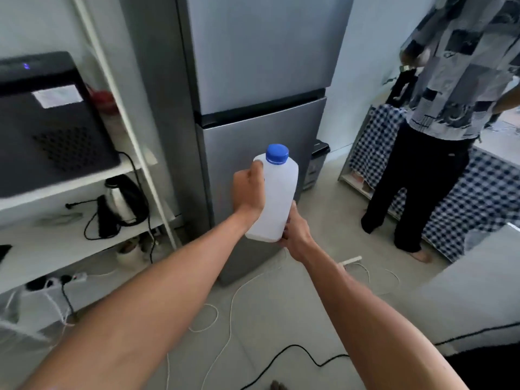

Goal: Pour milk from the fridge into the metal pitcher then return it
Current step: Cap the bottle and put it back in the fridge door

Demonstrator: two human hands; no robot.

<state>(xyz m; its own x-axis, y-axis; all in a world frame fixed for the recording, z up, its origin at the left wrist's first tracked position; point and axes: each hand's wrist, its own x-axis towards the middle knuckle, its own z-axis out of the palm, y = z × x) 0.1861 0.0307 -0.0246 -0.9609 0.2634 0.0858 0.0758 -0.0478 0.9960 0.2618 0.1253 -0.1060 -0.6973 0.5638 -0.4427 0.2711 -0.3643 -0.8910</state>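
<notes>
A white plastic milk bottle (277, 195) with a blue screw cap (277, 154) is held upright in front of the grey two-door fridge (253, 66). My left hand (249, 192) wraps its left side near the shoulder. My right hand (295, 229) supports its bottom right corner from below. Both fridge doors are shut. No metal pitcher is in view.
A white shelf unit (84, 181) on the left holds a black appliance (47, 119) and an electric kettle (123, 201). Cables and power strips (230, 313) trail over the floor. A person (439, 136) stands at right beside a checked-cloth table (478, 192).
</notes>
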